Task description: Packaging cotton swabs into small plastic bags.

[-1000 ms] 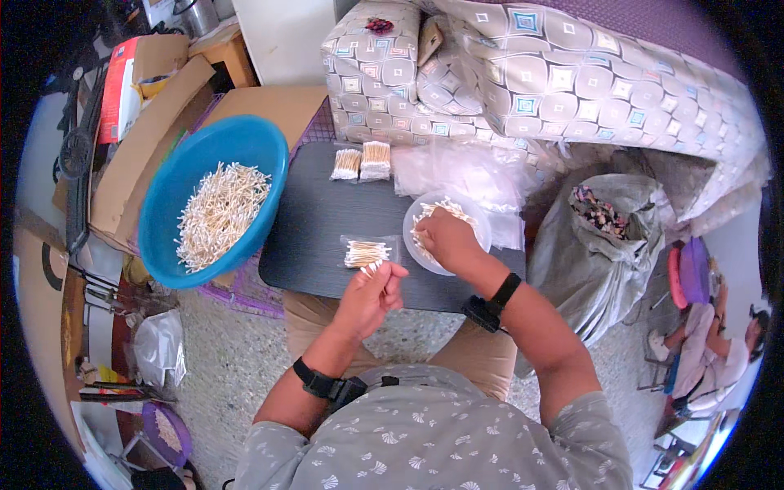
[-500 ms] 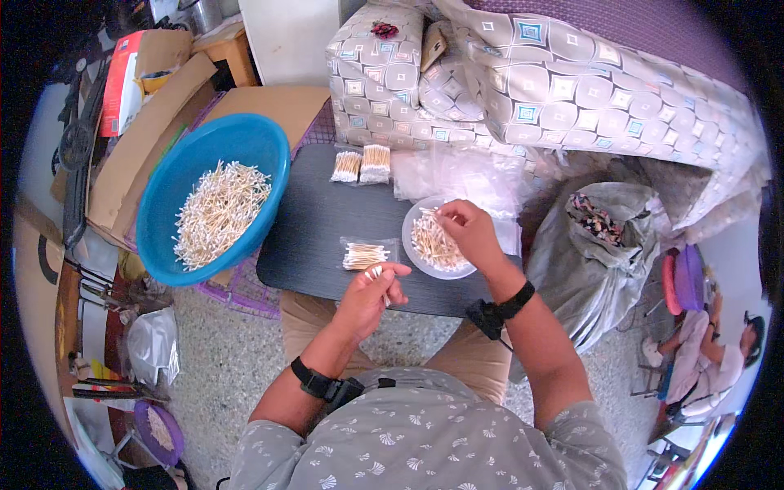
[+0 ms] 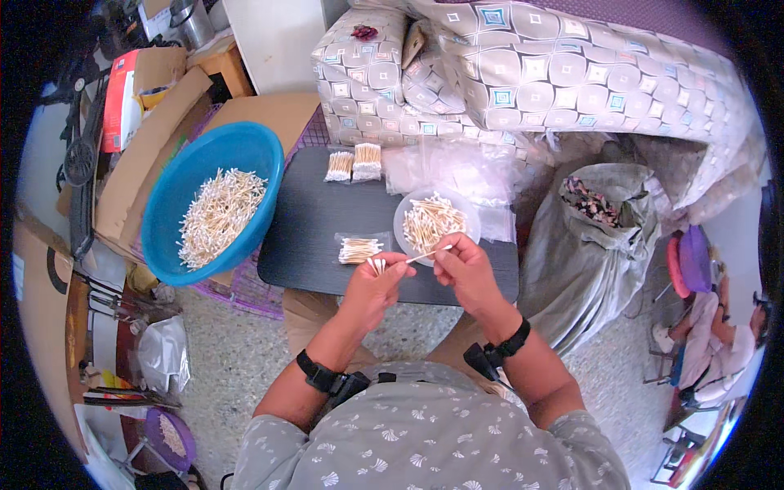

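Observation:
My left hand [image 3: 374,287] is closed round a few cotton swabs [image 3: 376,265], their white tips poking out above the fingers. In a pinch, my right hand [image 3: 464,271] has one end of a single cotton swab [image 3: 425,255], which slants across to my left fingertips. Just beyond the hands stands a white round bowl [image 3: 474,222] heaped with swabs. Left of it lies a clear bag of swabs [image 3: 359,250] on the dark table [image 3: 306,220]. Two more packed bags of swabs [image 3: 354,163] rest near the table's far edge.
A large blue basin [image 3: 151,224] full of loose swabs leans at the table's left. Clear plastic bags [image 3: 449,171] lie at the back right. A grey sack [image 3: 572,269] stands on the right, below a patterned sofa [image 3: 539,90]. Another person [image 3: 714,343] sits far right.
My right hand has come out of the white bowl with a cotton swab and moved toward me, close to my left hand. The left hand still holds its swabs.

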Available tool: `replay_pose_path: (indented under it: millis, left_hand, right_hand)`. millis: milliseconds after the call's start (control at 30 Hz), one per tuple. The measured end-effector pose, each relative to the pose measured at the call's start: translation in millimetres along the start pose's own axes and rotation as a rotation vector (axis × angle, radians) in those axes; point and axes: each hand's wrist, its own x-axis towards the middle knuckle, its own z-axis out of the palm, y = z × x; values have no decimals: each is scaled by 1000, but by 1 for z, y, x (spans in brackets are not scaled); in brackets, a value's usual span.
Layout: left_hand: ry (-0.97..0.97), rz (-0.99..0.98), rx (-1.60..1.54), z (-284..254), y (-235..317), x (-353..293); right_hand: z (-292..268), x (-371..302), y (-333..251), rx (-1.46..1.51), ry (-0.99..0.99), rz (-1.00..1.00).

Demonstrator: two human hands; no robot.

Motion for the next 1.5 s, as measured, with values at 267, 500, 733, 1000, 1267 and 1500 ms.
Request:
replay_pose_path:
  millis: [267, 500, 733, 1000, 1267, 1500]
  left_hand:
    - [44, 40, 40, 0, -6, -1]
    - [72, 200, 448, 3, -6, -5]
    - [34, 149, 364, 3, -6, -7]
    - [26, 80, 270, 0, -9, -6]
    - [0, 16, 180, 4, -10, -7]
    - [5, -1, 279, 7, -12, -9]
  right_hand:
    - [-3, -17, 12, -204, -75, -72]
    - [-5, -24, 10, -428, -34, -36]
    - [-7, -23, 11, -575, -23, -247]
    - [-5, -23, 18, -338, -16, -106]
    - [4, -23, 15, -83, -60, 10]
    - [5, -20, 18, -224, -126, -191]
